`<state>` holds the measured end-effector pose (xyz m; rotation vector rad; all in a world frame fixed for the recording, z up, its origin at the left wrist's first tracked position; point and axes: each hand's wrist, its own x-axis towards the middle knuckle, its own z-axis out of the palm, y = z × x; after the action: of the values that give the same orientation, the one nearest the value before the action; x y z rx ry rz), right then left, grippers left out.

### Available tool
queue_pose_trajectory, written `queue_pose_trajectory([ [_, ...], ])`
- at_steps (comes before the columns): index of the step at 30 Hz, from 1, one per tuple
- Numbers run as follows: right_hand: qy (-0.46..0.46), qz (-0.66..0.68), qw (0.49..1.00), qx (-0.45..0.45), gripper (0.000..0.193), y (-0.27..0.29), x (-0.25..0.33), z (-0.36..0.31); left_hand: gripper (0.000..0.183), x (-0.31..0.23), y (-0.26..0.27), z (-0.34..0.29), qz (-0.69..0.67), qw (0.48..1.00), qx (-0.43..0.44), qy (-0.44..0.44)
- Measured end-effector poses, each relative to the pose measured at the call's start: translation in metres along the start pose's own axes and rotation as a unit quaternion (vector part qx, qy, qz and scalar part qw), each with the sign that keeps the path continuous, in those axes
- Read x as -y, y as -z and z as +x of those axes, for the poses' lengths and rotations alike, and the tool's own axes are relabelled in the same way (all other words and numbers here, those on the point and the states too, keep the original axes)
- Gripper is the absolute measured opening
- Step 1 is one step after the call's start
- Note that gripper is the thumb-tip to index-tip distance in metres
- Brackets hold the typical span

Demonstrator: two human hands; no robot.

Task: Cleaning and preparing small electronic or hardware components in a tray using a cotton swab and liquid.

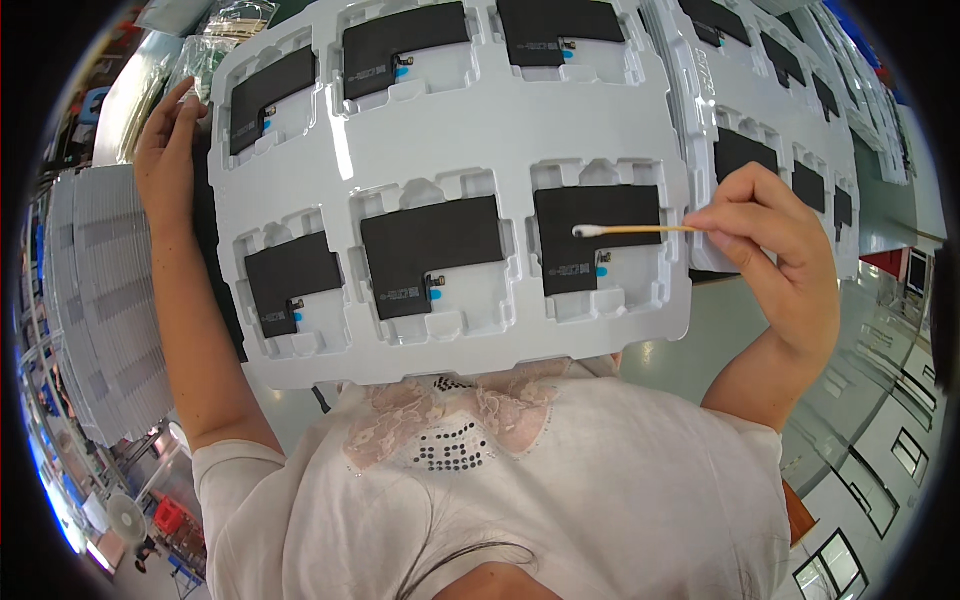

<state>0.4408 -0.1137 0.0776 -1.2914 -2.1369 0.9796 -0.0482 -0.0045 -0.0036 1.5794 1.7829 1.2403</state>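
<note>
The fingers of the right hand (pixel 785 230) pinched a cotton swab (pixel 645 229) by its stick, whose end was hidden in the grip. The swab's tip lay over a black battery (pixel 600 208) in the lower right pocket of a white tray (pixel 500 120); whether it touched could not be told. The left hand (pixel 168 150) was beside the tray's upper left edge, near clear plastic bags (pixel 212 48); whether its fingers grasped anything was unclear. The tray's upper right battery (pixel 565 28) was cut off above. A second tray (pixel 706 120) was partly hidden behind the right hand.
</note>
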Motion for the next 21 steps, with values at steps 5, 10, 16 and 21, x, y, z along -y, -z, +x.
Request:
queue_pose_trajectory([
  [5, 0.014, -0.004, 1.0, 0.019, 0.025, -0.003, 0.007, 0.004, 0.032, 0.0, 0.021, -0.012, 0.055, 0.996, -0.068, -0.011],
  [10, 0.042, -0.017, 0.999, 0.012, 0.023, -0.004, 0.007, 0.012, 0.032, 0.013, 0.04, -0.036, 0.102, 0.989, -0.101, 0.041],
  [16, 0.041, 0.009, 0.999, 0.01, 0.023, -0.011, 0.008, 0.016, 0.032, 0.016, 0.037, -0.036, 0.108, 0.987, -0.105, 0.06],
  [21, 0.049, 0.003, 0.999, 0.012, 0.028, -0.012, 0.008, 0.016, 0.031, 0.018, 0.037, -0.036, 0.116, 0.987, -0.089, 0.063],
])
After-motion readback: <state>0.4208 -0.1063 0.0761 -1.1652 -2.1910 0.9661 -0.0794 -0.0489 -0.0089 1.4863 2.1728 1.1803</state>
